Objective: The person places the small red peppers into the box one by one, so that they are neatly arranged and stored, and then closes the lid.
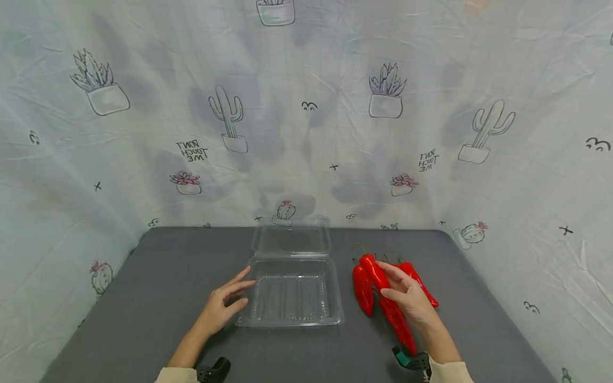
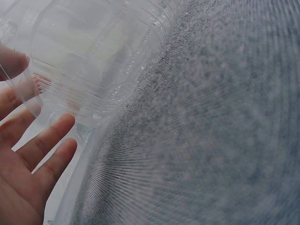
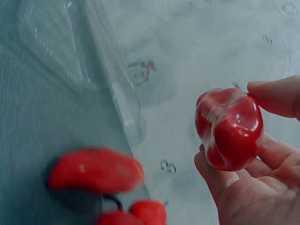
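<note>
A clear plastic container point(image 1: 294, 298) lies with its lid point(image 1: 291, 239) folded back behind it. The left hand point(image 1: 217, 308) is at its left edge with fingers spread; in the left wrist view that hand point(image 2: 33, 145) overlaps the clear plastic point(image 2: 79, 56), and contact is hard to tell. On the right, the right hand point(image 1: 412, 300) holds a red pepper point(image 1: 375, 271) between thumb and fingers, above other peppers. The right wrist view shows the held pepper point(image 3: 229, 129) end-on in the hand point(image 3: 262, 187), with a pepper point(image 3: 96, 170) lying lower left.
Several red peppers lie on the grey table point(image 1: 177, 287): one point(image 1: 363, 290) left of the right hand, one point(image 1: 398, 322) in front, others point(image 1: 421, 284) to the right. A patterned curtain point(image 1: 306, 133) stands behind and at both sides of the table.
</note>
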`<move>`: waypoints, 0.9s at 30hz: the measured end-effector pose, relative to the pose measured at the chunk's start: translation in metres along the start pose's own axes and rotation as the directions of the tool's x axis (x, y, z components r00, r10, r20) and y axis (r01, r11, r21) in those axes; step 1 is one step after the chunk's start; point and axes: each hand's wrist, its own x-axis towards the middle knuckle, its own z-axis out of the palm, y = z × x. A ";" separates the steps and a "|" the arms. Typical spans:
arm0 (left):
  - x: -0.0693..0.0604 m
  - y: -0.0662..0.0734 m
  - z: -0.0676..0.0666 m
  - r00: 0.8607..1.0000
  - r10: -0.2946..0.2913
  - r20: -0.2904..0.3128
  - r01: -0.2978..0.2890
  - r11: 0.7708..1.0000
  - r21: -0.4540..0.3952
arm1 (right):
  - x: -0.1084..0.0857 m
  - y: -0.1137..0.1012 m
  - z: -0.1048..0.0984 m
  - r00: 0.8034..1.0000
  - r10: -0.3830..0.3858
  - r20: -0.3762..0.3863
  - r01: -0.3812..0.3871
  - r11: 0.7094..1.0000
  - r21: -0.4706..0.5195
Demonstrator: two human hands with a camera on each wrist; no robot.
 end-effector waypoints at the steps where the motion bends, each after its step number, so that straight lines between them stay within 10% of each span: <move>1: 0.000 0.000 0.000 1.000 -0.003 0.000 0.003 1.000 0.001 | 0.002 -0.001 0.004 1.000 0.010 -0.002 -0.010 1.000 0.006; 27: 0.000 0.003 0.001 0.999 0.048 -0.026 -0.048 0.999 0.000 | 0.050 0.008 0.081 0.988 0.001 0.152 -0.011 0.998 0.067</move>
